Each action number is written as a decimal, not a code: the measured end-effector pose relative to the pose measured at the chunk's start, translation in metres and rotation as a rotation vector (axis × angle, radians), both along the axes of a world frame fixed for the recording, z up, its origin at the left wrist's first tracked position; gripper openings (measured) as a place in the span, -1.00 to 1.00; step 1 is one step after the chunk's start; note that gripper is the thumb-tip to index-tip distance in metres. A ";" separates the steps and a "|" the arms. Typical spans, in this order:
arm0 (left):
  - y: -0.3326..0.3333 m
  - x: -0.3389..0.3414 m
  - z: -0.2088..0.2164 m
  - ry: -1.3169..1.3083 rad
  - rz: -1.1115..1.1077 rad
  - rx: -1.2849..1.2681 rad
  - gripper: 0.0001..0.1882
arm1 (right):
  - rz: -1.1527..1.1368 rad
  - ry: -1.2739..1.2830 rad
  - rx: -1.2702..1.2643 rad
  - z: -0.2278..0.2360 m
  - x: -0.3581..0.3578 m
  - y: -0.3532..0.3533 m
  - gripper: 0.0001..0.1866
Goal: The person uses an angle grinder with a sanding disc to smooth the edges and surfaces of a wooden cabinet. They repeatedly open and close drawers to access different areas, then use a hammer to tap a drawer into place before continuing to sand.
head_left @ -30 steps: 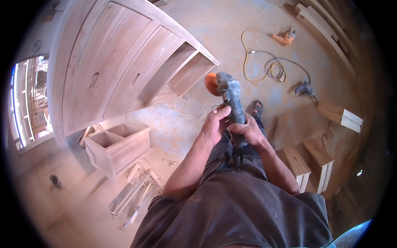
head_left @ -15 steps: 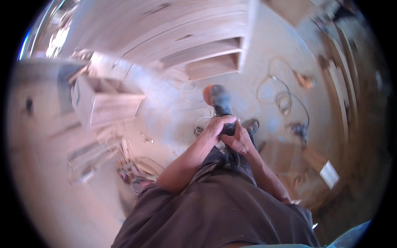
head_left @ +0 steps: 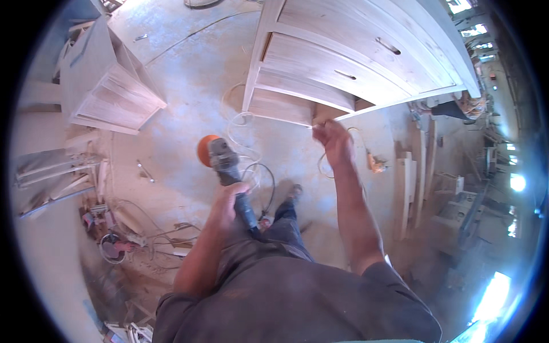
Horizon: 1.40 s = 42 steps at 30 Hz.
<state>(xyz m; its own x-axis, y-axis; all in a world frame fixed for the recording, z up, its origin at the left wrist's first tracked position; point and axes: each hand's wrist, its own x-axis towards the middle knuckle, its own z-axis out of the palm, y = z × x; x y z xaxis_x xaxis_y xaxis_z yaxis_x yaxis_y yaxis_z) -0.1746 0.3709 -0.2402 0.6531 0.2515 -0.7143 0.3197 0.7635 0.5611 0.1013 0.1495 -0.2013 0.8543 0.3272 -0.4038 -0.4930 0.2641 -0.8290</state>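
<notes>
A: What does the left grip (head_left: 225, 204) have?
B: It's wrapped around the grey body of a disc power tool (head_left: 225, 160), thumb across the top.
A: How does the tool sit in it?
B: The head and orange disc (head_left: 205, 150) stick out beyond the thumb, away from the person; the rear end points back toward the lap.
A: And the right grip (head_left: 336, 140)?
B: Fingers curled, by the lower edge of the wooden cabinet (head_left: 337, 54); I can't tell whether it's touching or holding anything.
A: Farther out?
B: An orange drill (head_left: 376, 164) on the floor, to the right.
</notes>
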 end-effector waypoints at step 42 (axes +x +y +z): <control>0.011 -0.002 0.001 0.097 0.487 -0.037 -0.61 | -0.606 0.494 0.180 0.046 0.166 0.066 -0.39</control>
<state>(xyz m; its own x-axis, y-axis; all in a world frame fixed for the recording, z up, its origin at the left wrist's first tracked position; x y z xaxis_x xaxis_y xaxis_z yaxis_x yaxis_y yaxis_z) -0.1763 0.3820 -0.2389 0.3966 0.4838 -0.7801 -0.0297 0.8562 0.5158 0.2671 0.2157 -0.1555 0.6403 -0.0403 -0.7671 -0.5200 0.7123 -0.4714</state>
